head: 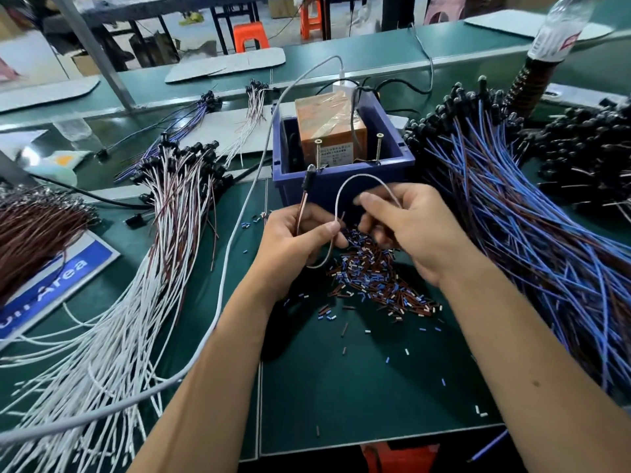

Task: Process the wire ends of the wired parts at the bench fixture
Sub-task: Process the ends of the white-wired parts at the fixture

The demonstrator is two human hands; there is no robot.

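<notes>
My left hand (296,241) pinches one wired part (305,187) by its brown and white wires; the black cap stands upward near the fixture's front wall. The white wire (358,180) arches over to my right hand (406,227), whose curled fingers hold its far end. Both hands hover just in front of the blue bin (341,180) that holds an orange taped box (329,126) with two upright screws (378,146). Below the hands lies a heap of cut insulation bits (372,278), brown, blue and white.
A large pile of blue-and-brown wired parts (519,213) fills the right side. White-and-brown wired parts (164,206) fan out at left, brown wires (30,233) at far left. A grey cable (218,302) crosses the green mat. A water bottle (560,25) stands back right.
</notes>
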